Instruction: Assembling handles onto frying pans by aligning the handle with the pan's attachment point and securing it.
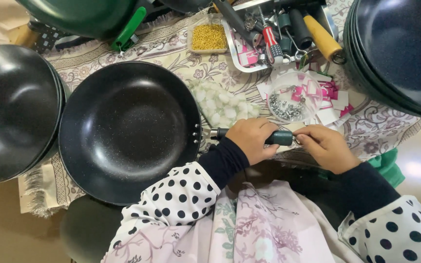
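My left hand (252, 139) is wrapped around the dark green pan handle (249, 136), which runs from the rim of the black frying pan (125, 129) toward my right. My right hand (323, 146) is closed at the handle's far end, fingertips pinched on something small there that I cannot make out. The pan lies flat on the patterned cloth (162, 48) in front of me, held only through that handle. If my left grip loosens, I judge the handle could twist and the small part slip from my fingers into my lap, where it would be hard to find among the folds. The clear plastic bowl of screws (293, 100) stands just beyond my knuckles; a careless lift of either hand could tip it and scatter them across the cloth.
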